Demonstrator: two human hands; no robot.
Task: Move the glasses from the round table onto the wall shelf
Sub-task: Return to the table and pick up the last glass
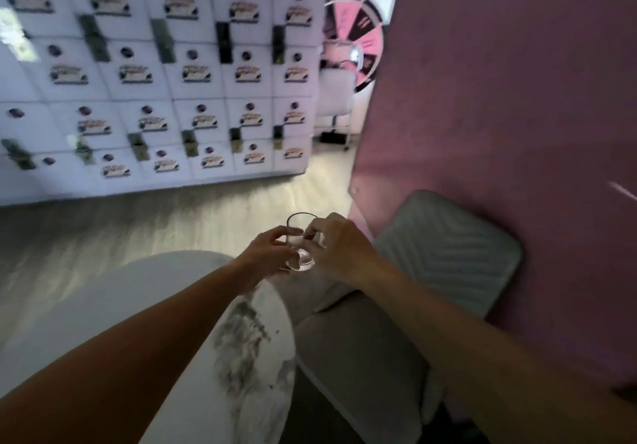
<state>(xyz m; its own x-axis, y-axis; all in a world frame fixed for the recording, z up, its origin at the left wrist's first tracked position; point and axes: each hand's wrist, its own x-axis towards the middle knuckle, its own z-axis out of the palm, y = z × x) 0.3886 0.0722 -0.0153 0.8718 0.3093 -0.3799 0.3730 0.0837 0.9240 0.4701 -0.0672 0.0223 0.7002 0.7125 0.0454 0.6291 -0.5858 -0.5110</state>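
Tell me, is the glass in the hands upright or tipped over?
Roughly upright: the glass has its rim on top and its thick base below, gripped by the left hand and right hand.

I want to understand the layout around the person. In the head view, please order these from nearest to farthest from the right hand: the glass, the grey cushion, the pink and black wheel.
1. The glass: held in the right hand, together with the left hand.
2. The grey cushion: just right of the hand, against the pink wall.
3. The pink and black wheel: far back, upper centre.
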